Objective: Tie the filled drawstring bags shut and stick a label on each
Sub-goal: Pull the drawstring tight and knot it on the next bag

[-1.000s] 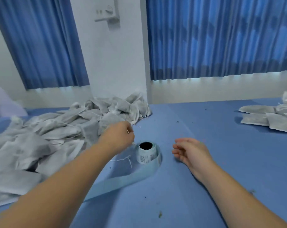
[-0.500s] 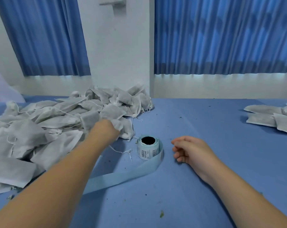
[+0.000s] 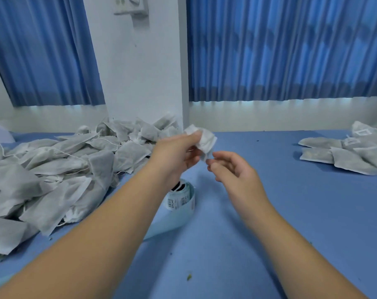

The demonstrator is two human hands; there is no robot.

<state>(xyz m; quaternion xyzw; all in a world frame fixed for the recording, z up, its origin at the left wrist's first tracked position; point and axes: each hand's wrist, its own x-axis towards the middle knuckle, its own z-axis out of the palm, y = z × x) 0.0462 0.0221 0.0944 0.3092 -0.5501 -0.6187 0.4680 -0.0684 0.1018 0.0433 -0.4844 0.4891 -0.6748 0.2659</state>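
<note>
Drawstring bag (image 3: 205, 139) gripped aloft in left hand (image 3: 174, 156); right hand (image 3: 232, 169) loosely curled, empty, just beside.

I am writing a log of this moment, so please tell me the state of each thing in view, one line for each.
left hand: in the air, grips one bag
held bag: off the table, crumpled, no label visible
right hand: in the air, fingertips at the held bag's lower corner, grip unclear
label roll: standing on end, partly unrolled
left pile of bags: loose heap, strings showing
right bags: lying flat, some labelled
</note>
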